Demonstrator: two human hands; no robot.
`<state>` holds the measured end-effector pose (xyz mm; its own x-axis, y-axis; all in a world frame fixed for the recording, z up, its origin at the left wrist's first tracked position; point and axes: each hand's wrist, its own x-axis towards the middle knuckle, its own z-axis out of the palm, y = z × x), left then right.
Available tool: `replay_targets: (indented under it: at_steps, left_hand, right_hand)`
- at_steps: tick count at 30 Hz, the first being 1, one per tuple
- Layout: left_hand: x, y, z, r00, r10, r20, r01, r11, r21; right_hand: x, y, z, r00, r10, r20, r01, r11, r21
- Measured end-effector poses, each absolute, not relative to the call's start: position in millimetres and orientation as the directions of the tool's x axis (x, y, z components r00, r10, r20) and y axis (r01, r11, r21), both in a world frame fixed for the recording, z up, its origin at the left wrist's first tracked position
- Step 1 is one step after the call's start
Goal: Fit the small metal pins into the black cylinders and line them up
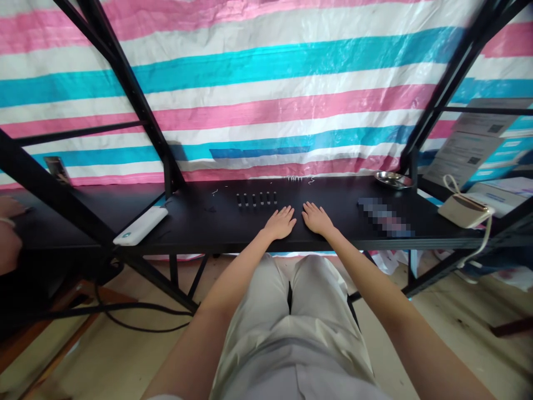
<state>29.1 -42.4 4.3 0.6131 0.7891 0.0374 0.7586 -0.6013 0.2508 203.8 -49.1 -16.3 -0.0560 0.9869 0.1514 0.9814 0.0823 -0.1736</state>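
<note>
The left hand (280,223) and right hand (317,219) lie flat, holding nothing. The pegs (262,198) sit ahead and left, nearer the left hand.

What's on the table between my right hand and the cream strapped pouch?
A pixelated item, too obscured to identify, lies between your right hand and the pouch in the head view.

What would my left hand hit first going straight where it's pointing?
Your left hand angles forward and inward, so it would probably brush your right hand first, though the narrow gap makes that uncertain.
</note>
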Motion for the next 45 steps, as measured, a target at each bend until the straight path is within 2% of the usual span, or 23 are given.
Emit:
replay_targets:
  at_steps: [17,24,30,36,41,45]
  left_hand:
    - [28,-40,4,0.623,0.782,0.026,0.751,-0.607,0.260]
    - [13,-30,8,0.705,0.709,0.012,0.674,-0.675,0.300]
    - [-1,-17,7,0.719,0.692,0.061,0.617,-0.676,0.402]
    - [-18,-10,5,0.677,0.728,0.113,0.568,-0.613,0.549]
    - [-26,-9,0,0.570,0.777,0.265,0.417,-0.552,0.722]
    - [-26,-13,0,0.465,0.819,0.336,0.341,-0.515,0.786]
  right_hand:
    - [201,-52,-14,-0.054,0.986,0.160,0.980,0.083,-0.180]
    - [200,-54,-12,-0.050,0.987,0.153,0.982,0.076,-0.171]
    - [201,-52,-14,-0.050,0.986,0.157,0.982,0.077,-0.174]
    - [201,-51,-14,-0.046,0.987,0.152,0.978,0.075,-0.193]
    - [201,-52,-13,-0.043,0.987,0.157,0.978,0.073,-0.193]
    - [200,-53,-13,-0.044,0.985,0.165,0.978,0.076,-0.192]
